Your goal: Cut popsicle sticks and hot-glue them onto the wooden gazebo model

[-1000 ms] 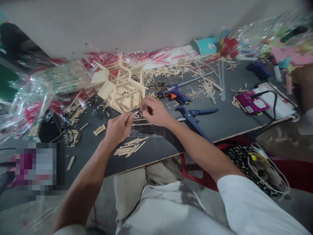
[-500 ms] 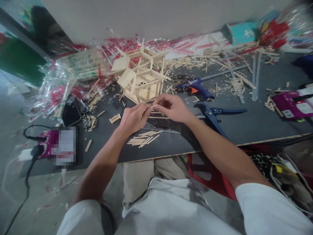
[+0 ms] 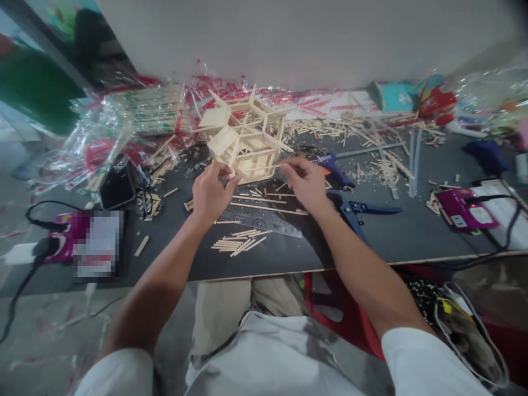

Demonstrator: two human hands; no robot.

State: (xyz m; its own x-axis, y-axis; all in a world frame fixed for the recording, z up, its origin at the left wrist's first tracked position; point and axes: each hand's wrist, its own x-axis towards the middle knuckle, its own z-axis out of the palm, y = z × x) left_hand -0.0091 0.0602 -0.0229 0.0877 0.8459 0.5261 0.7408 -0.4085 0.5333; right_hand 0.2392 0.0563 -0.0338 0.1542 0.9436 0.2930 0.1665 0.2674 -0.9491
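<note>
One long dark-grey tabletop (image 3: 391,236) runs across the view, with clear plastic packaging (image 3: 148,110), holding bundles of pale sticks, heaped along its far left. Right of that heap stands a pale wooden framework (image 3: 244,133) of glued-looking sticks and slatted panels, roughly hexagonal and open-sided, with several beams jutting out at the top. Both bare hands are raised just in front of it. The left hand (image 3: 208,192) sits at the framework's near left, fingers curled and the thumb brought close to the forefinger. The right hand (image 3: 309,184) is at its near right, thumb and forefinger closed together and the other fingers bent.

Beyond the right hand lies a blue glue gun (image 3: 336,168) with an orange trigger, partly hidden by that hand. Nearer, a pair of dark-blue-handled cutters (image 3: 352,214) rests beside the right wrist, handles spread. A flat transparent ruler (image 3: 268,223) lies below the hands, with a long pale stick (image 3: 268,207) just beyond it.

A slender pale wooden stick (image 3: 266,167) crosses between the hands, before the framework; the right fingertips pinch one end, while whether the left ones grip the other cannot be told. Smallest are the short cut sticks (image 3: 237,242), loosely piled near the table edge.
</note>
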